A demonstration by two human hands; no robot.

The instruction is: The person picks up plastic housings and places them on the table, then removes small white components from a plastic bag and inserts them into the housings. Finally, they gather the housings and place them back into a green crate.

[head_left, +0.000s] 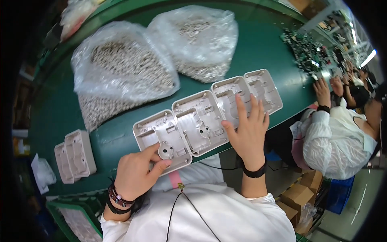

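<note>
Several off-white plastic housings stand in a slanting row, open side up, with ribs and screw posts inside. At the leftmost housing (180,155), my left hand (139,169) is bent around the near left edge. Its thumb and forefinger reach over the wall, a small gap between them; the other fingers are curled and partly hidden. Beside it lies a second housing (197,115) with a round boss inside. My right hand (250,135) is spread flat above the third housing (229,90), fingers apart and nothing in them. The farthest housing (264,90) is partly behind those fingertips.
Two clear plastic bags (125,68) (197,40) of small greyish parts lie on the green table (258,44). Further housings (80,155) stand at left. Dark green parts (306,52) are heaped at far right, near a co-worker (334,141). Cardboard boxes (296,195) sit below.
</note>
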